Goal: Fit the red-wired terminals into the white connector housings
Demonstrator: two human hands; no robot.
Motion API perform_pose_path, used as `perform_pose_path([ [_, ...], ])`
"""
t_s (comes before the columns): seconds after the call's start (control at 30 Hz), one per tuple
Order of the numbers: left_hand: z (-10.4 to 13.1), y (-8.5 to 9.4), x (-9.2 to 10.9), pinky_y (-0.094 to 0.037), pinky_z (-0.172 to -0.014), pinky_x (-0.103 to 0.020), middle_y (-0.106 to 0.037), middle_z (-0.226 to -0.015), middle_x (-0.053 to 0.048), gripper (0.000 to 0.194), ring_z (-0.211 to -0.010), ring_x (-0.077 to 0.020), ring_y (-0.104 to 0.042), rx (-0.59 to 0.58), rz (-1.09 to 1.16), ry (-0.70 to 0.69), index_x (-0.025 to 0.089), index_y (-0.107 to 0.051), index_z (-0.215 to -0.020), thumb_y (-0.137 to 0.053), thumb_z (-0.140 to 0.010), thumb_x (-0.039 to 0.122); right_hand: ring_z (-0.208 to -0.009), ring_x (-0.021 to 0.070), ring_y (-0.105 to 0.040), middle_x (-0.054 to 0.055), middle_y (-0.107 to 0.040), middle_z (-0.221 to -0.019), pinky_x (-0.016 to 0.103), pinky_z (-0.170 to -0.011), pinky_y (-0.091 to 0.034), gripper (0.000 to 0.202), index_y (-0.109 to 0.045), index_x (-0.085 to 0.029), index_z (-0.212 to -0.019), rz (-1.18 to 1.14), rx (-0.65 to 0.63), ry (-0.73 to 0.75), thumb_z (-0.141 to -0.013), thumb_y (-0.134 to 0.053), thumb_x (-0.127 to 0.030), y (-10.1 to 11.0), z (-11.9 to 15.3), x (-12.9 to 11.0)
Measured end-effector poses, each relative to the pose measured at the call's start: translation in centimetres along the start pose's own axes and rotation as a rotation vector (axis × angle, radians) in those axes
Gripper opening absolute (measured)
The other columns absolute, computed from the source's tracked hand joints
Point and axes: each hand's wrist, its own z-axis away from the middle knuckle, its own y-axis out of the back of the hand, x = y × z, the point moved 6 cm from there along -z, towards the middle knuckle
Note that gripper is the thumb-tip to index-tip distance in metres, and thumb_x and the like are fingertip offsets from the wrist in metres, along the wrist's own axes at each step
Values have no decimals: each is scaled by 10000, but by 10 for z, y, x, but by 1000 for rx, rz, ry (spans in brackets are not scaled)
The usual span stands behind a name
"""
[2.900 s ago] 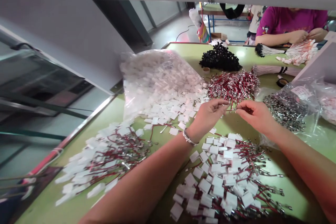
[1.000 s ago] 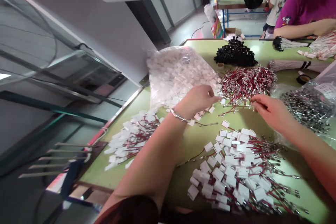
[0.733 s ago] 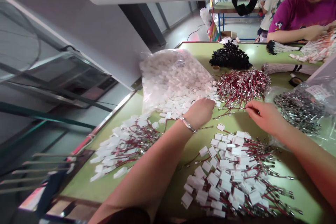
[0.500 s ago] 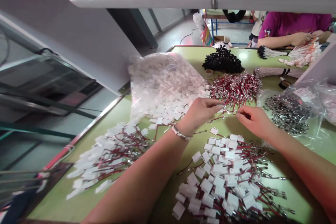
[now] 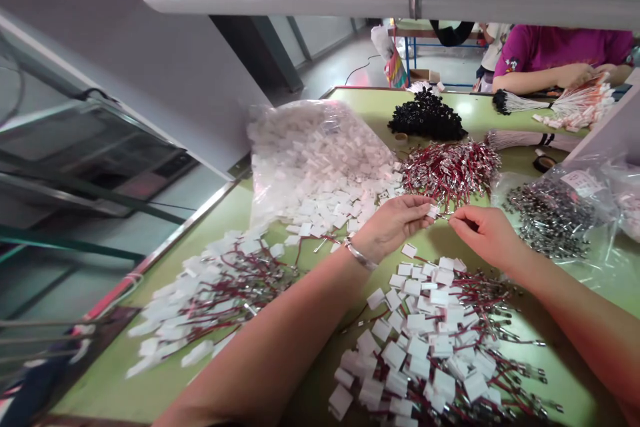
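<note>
Red wire (image 5: 441, 211), short, lying level between both hands near the table's (image 5: 235, 207) middle: left hand (image 5: 395, 221) pinches a white plug (image 5: 432, 211), right hand (image 5: 483, 232) pinches the wire's other end.

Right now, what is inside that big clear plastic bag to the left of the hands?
The big clear plastic bag holds small white plastic connector housings, some spilling from its mouth onto the green table. Whatever lies deeper is covered.

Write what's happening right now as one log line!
left hand: pinches white piece | right hand: pinches wire end, fingertips meeting left's | behind: red wire pile
</note>
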Motion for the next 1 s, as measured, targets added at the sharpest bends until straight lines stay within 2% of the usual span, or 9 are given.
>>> perform_pose_path([
  [0.17, 3, -4, 4, -530, -726, -243, -681, -699, -8, 125, -658, -84, -644, -15, -180, -65, 154, -671, -898, -654, -783, 108, -528, 115, -448, -23, -524, -548, 260, -508, -330, 228, -501, -204, -604, -22, -89, -97, -830, -486, -232, -4, -1, 8],
  [0.3, 7, -13, 5, -515, -632, -256, -692, -663, -11, 108, -604, -99, -646, -40, -404, -118, 158, -627, -899, -645, -792, 158, -524, 111, -430, -27, -502, -545, 252, -496, -316, 225, -497, -206, -608, -27, -72, -98, -831, -482, -232, -4, -3, 9],
  [0.53, 8, -20, -4, -467, -537, -215, -676, -651, -13, 111, -558, -88, -623, -53, -381, -147, 153, -549, -850, -627, -784, 199, -547, 116, -434, -34, -489, -555, 253, -530, -323, 229, -469, -205, -625, 15, -55, -64, -852, -488, -226, -9, -3, 3],
  [0.63, 11, -22, 7, -476, -562, -231, -670, -660, -21, 111, -577, -99, -622, -101, -484, -156, 149, -571, -871, -615, -793, 216, -531, 117, -433, -38, -485, -536, 255, -524, -327, 234, -476, -206, -624, -18, -70, -75, -854, -490, -249, -7, -3, 3],
  [0.7, 15, -17, 27, -471, -574, -239, -678, -711, -30, 170, -583, -98, -599, -77, -660, -237, 150, -616, -934, -613, -798, 252, -525, 118, -435, -38, -487, -529, 257, -523, -335, 254, -491, -206, -625, -65, -58, -63, -863, -483, -295, -3, -3, 1],
  [0.73, 16, -10, 41, -460, -573, -241, -681, -743, -33, 206, -583, -97, -580, -16, -766, -308, 156, -637, -966, -610, -803, 278, -534, 121, -446, -34, -499, -539, 258, -528, -342, 258, -504, -207, -626, -87, -51, -51, -862, -483, -310, 0, -3, 0],
  [0.83, 22, 18, 78, -413, -554, -254, -652, -697, -27, 227, -562, -112, -523, 266, -1053, -456, 155, -680, -871, -567, -823, 346, -602, 134, -498, -6, -557, -624, 268, -561, -371, 239, -549, -206, -602, -103, -132, 8, -822, -530, -297, 1, 1, -10],
  [0.9, 21, 34, 86, -394, -557, -267, -615, -619, -28, 237, -563, -136, -519, 354, -1245, -416, 151, -669, -723, -564, -811, 345, -626, 141, -522, 12, -581, -670, 277, -580, -393, 252, -574, -208, -580, -103, -293, 56, -815, -549, -295, -4, 8, -19],
  [1.0, 14, 42, 79, -398, -589, -273, -647, -664, -45, 143, -616, -170, -558, 326, -1487, -350, 166, -670, -680, -575, -759, 238, -572, 137, -511, 18, -601, -649, 277, -550, -402, 299, -589, -219, -573, -89, -525, 141, -829, -571, -371, -8, 20, -28],
])
